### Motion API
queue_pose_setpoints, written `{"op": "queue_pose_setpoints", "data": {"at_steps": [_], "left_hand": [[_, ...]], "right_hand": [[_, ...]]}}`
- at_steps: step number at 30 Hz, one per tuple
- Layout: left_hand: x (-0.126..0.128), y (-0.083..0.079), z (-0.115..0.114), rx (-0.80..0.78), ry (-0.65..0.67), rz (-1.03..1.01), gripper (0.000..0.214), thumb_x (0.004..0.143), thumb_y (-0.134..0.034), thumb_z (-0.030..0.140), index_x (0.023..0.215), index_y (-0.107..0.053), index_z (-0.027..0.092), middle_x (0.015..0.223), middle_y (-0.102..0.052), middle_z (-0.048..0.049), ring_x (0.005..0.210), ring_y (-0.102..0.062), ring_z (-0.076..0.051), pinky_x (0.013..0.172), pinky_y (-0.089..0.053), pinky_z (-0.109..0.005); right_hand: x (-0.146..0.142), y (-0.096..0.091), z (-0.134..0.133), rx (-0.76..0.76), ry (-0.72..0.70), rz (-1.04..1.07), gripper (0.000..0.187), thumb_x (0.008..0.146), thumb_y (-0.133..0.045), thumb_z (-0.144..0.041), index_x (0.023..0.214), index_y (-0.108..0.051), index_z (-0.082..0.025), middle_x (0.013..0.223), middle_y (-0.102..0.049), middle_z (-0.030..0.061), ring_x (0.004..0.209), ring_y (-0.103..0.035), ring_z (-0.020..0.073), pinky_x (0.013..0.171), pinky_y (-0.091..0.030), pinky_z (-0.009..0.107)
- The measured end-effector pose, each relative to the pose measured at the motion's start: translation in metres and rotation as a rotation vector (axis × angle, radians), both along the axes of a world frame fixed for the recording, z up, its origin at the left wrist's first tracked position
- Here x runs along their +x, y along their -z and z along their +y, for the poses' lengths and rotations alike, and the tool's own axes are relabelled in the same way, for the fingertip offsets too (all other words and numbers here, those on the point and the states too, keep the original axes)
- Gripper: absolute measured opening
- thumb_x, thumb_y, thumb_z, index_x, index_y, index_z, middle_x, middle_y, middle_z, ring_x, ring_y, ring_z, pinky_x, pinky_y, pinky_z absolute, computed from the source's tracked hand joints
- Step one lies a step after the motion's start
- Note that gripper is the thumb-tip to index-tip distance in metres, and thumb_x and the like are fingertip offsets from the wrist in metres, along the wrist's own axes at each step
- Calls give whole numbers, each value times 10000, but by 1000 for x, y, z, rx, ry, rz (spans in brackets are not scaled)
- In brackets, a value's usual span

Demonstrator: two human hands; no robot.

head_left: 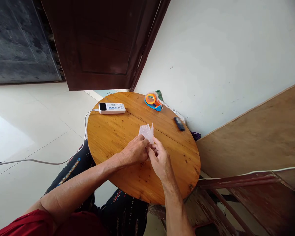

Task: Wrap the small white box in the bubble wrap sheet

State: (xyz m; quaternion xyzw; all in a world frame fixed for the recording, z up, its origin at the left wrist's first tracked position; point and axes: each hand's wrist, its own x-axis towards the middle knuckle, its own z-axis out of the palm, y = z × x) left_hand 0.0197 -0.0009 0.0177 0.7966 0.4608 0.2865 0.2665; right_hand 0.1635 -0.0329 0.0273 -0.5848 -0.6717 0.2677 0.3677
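A small piece of clear bubble wrap (pixel 145 131) stands up from between my hands, above the middle of the round wooden table (pixel 113 137). My left hand (pixel 137 147) is closed on its lower left part, fingers curled round it. From the right, my right hand (pixel 159 157) pinches the lower right edge with thumb and fingers. The fingertips of both hands meet close together, and whatever lies inside the wrap there is hidden. A narrow flap of the wrap sticks upward on the right side.
A white power bank (pixel 113 108) with a cable (pixel 85 121) lies at the table's left back. An orange and blue tape dispenser (pixel 153 101) stands at the back edge. A dark blurred-out object (pixel 179 124) lies at the right, beside a white strip (pixel 170 108). The wall (pixel 211 59) borders the table.
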Motion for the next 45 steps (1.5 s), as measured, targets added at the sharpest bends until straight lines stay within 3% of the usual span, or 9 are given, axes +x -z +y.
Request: {"op": "queue_pose_setpoints", "data": {"at_steps": [5,12,18,24,28,35,37,40,45], "left_hand": [[-7,7,-4,-167,-40,-317,594,696,-646,176,1275,-534,106,1067,-595,-94,843,-602,-183,801,-531,-331],[0,7,-11,-250,-215,-375,435,797,-631,291,1203,-588,142,1023,-540,-57,765,-554,-144,775,-509,-313],[8,13,-13,-232,-224,-287,492,724,-646,176,1212,-583,159,1113,-548,-83,893,-583,-185,851,-513,-336],[9,4,-4,-210,-151,-190,582,676,-603,112,1256,-568,130,1174,-580,-125,1060,-594,-250,954,-501,-370],[8,1,5,-197,-66,-123,668,649,-601,106,1314,-531,82,1184,-629,-153,1144,-573,-294,1026,-464,-401],[3,12,3,-107,-18,-156,662,673,-553,170,1333,-529,137,1197,-602,-128,1116,-577,-290,990,-490,-426],[2,12,0,-72,4,-168,676,682,-541,185,1356,-513,163,1266,-550,-127,1085,-592,-274,968,-506,-421],[1,10,-2,-74,23,-179,666,684,-530,188,1350,-520,164,1319,-498,-133,1009,-611,-247,925,-530,-409],[3,12,-2,-54,3,-187,687,682,-517,181,1365,-485,112,1262,-516,-158,1037,-585,-271,933,-518,-434]], "right_hand": [[3,-6,-11,49,-147,-85,560,919,-434,-215,1473,-359,-181,1172,-700,115,922,-694,189,822,-564,333],[6,-10,-17,33,-170,-81,614,949,-434,-248,1535,-258,-198,1224,-692,97,1145,-638,225,971,-500,386],[18,-8,4,-178,-184,234,621,879,-481,-289,1471,-346,-163,1120,-724,97,719,-654,159,733,-533,334],[40,-2,27,-75,97,252,400,816,-582,-366,1150,-594,-146,869,-726,53,578,-573,132,647,-485,310],[47,6,38,-24,83,192,335,776,-615,-358,1049,-632,-164,886,-739,74,726,-655,182,738,-518,338],[43,13,41,20,-122,164,333,846,-558,-313,1155,-627,-213,1109,-742,95,1056,-682,212,952,-513,381],[49,13,39,52,11,179,322,832,-585,-346,1112,-645,-199,1089,-738,105,1024,-688,222,884,-545,367],[60,12,38,-108,234,232,400,773,-643,-402,1089,-636,-158,994,-733,123,777,-713,222,532,-538,282],[55,10,41,-391,276,360,410,717,-675,-342,1074,-623,-147,893,-723,99,578,-662,168,348,-415,213]]}}
